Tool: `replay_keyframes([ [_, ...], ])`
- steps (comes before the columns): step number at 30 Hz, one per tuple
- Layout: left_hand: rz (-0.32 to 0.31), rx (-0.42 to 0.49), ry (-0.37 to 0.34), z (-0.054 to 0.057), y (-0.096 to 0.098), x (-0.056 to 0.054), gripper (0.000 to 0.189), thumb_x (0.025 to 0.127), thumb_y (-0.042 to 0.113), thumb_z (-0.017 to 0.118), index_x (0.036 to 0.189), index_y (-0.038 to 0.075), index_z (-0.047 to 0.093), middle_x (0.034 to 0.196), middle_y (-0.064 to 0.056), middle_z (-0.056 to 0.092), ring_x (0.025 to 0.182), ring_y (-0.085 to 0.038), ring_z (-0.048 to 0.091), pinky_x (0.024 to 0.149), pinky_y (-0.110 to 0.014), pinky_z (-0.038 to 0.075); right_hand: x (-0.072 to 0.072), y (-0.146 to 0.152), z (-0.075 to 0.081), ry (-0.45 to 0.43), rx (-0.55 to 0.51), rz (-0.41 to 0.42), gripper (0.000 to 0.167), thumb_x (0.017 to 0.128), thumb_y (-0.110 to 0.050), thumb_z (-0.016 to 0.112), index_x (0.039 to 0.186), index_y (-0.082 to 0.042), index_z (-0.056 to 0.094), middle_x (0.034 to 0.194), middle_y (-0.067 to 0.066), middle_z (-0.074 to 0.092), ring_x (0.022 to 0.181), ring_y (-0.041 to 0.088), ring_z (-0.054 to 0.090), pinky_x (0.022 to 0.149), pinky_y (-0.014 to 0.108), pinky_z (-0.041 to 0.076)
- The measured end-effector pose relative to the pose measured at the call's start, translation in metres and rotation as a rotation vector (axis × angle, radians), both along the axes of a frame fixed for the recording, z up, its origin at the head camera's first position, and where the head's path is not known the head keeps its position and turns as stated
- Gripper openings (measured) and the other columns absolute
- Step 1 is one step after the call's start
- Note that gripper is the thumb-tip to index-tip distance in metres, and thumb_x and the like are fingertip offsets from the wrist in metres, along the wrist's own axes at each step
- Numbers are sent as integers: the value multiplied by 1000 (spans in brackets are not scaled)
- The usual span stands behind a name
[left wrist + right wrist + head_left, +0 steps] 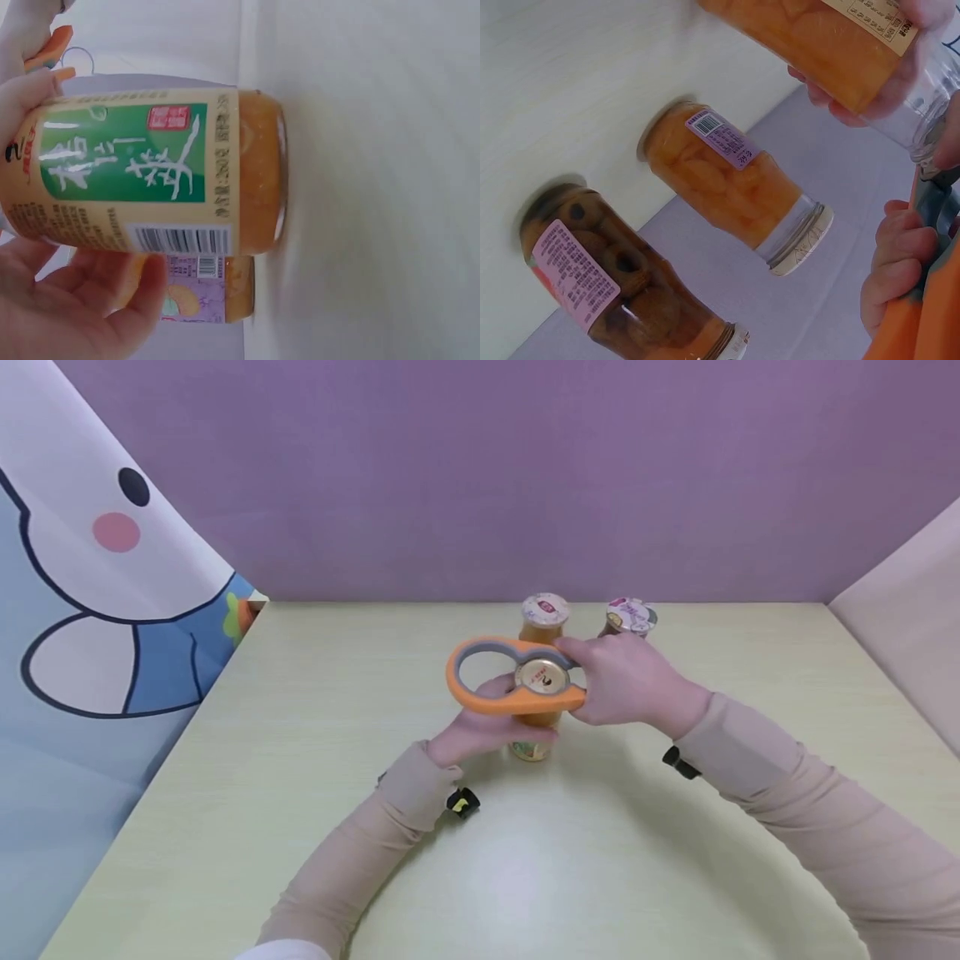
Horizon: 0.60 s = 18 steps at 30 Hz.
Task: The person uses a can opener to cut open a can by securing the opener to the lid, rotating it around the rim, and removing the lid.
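Observation:
A glass jar of orange fruit with a cream and green label stands upright in the middle, its base close to the table in the left wrist view. My left hand grips its body from the left, thumb and fingers on either side. Around its gold lid sits an orange jar opener with grey lining and a figure-eight opening. My right hand holds the opener's handles at the right end. The opener's wide loop sticks out to the left, over the left hand's fingers.
Just behind stands another jar of orange fruit with a purple label and patterned lid. To its right is a jar of dark round fruit, partly hidden by my right hand in the head view. A purple backdrop borders the pale table.

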<state>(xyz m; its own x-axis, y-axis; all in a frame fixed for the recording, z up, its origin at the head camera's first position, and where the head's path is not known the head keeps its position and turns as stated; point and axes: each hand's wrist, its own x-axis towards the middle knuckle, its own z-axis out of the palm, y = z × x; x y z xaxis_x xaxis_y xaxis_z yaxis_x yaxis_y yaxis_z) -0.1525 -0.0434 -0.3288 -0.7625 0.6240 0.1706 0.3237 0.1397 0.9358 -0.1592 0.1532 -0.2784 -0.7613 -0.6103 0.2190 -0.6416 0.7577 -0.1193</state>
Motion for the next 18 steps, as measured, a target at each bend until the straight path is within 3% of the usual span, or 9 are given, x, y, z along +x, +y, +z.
replay_keyframes([
  [3,9,-30,-1,2,-1,-1,71,73,-1,77,136,3,45,132,-12,56,119,-19,53,101,-26,42,-1,0,0,-12,-1,5,39,65,-15,67,103,-10,61,55,-4,42,45,12,36,44,25,30],
  [8,-33,-61,38,3,-4,-6,74,73,0,77,139,4,43,136,-11,54,122,-19,51,102,-26,41,-4,0,3,-50,-1,21,42,64,-12,66,106,-11,61,55,-4,40,45,12,34,44,25,27],
  [14,-223,8,-43,-7,-11,-20,76,77,-6,70,144,3,35,144,-11,45,128,-15,46,105,-28,39,-9,1,0,-94,-23,77,52,65,-11,66,117,-13,61,58,-5,46,46,11,34,45,25,28],
  [18,-305,5,-17,-13,-14,-29,80,76,-7,71,145,-2,30,145,-17,42,131,-21,43,108,-29,37,-13,1,-2,-107,-29,115,55,66,-11,67,121,-13,60,59,-6,47,46,9,34,45,24,29],
])
